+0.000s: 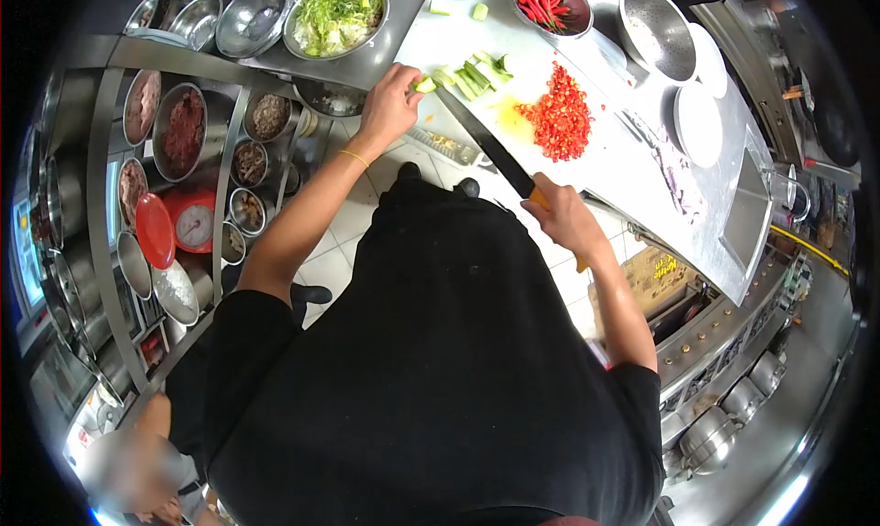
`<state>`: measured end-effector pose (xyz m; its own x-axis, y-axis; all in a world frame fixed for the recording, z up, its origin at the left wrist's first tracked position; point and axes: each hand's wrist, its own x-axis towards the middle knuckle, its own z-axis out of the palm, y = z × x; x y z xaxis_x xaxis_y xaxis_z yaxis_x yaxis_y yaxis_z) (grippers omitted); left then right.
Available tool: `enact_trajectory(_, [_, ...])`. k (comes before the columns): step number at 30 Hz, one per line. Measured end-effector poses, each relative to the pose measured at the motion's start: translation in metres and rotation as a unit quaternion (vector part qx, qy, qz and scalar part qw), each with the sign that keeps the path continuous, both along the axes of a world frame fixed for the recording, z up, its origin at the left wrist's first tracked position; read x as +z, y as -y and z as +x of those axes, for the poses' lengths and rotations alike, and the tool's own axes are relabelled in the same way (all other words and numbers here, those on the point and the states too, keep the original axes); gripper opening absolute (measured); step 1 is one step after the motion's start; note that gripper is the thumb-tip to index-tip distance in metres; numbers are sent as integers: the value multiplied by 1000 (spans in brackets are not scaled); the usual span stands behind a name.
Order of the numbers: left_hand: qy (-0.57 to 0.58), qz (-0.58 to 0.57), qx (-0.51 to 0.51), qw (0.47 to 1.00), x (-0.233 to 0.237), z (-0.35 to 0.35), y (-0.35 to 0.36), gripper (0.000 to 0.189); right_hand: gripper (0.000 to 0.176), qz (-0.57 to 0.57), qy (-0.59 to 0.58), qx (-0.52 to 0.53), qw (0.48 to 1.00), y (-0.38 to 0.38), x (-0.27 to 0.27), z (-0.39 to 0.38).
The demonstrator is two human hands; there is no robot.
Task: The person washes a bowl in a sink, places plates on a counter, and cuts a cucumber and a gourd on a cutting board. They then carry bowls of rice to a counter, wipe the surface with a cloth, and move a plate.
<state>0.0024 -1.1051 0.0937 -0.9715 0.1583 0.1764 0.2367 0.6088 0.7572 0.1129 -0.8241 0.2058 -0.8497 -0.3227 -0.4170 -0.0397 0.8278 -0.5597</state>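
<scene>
Part of the knife [481, 145] is hidden: its orange handle sits inside the right hand [564, 219], whose fingers are shut tight around it, so only a bit of orange shows. The black shirt [440, 370] covers the near edge of the table [733, 251]. The sides of the picture are bent and dark, so the small pots [249, 159] on the left are hard to make out. A big bowl [337, 17] holds chopped pale green leaves. A small bowl [548, 3] holds whole red chillies. The left hand [390, 104] pinches a green piece [424, 84] with its fingertips, pressing it on the white cutting board [513, 44]. The green piece is short and light green, and the long dark blade lies just beside it. Green sticks [477, 75] and a chopped red pile [559, 122] lie near on the board.
</scene>
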Motion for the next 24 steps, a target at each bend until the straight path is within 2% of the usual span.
enact_trajectory(2, [-8,-21,5,1000,2,4,-1,38,23,-25,62,-27,997,-10,13,-3])
enact_trajectory(3, [-15,-41,9,999,3,5,-2,45,23,-47,140,-89,985,-10,25,-6])
enact_trajectory(4, [-17,-42,7,999,5,6,-5,45,23,-48,137,-91,985,-13,30,-5])
enact_trajectory(6, [-101,-80,8,992,7,7,-15,60,20,-101,164,-156,969,-22,38,-5])
enact_trajectory(8, [-96,-91,-11,991,8,3,-24,57,21,-123,157,-145,969,-32,40,-6])
enact_trajectory(10, [-107,-149,-107,977,-2,-10,-30,41,19,-155,135,-198,958,-39,39,-5])
enact_trajectory(11, [-116,-169,-116,972,-8,-19,-31,25,18,-159,119,-202,959,-44,35,-4])
enact_trajectory(12, [-123,-171,-114,971,-14,-26,-31,25,18,-161,113,-200,960,-46,34,-3])
enact_trajectory(14, [-95,-52,-81,991,-14,-39,-33,16,17,-176,107,-245,947,-49,37,1])
enact_trajectory(15, [-117,-7,-34,993,-14,-47,-34,11,16,-182,100,-251,945,-52,36,4])
enact_trajectory(16, [-125,-8,-36,992,-9,-62,-35,11,16,-185,92,-251,946,-52,35,8])
enact_trajectory(18, [-188,23,114,975,2,-109,-37,10,15,-206,89,-282,933,-52,33,17])
enact_trajectory(19, [-154,9,116,981,-4,-128,-38,18,15,-213,90,-289,929,-52,31,19])
enact_trajectory(20, [-159,10,113,981,-7,-140,-42,18,15,-214,85,-291,929,-53,28,22])
enact_trajectory(22, [-70,-111,114,985,-10,-157,-54,36,15,-230,96,-317,915,-52,23,28])
enact_trajectory(23, [-88,-168,83,978,-11,-160,-60,52,15,-248,100,-318,909,-50,26,30])
enact_trajectory(24, [-91,-165,77,979,-13,-163,-66,52,15,-248,95,-324,908,-48,26,34])
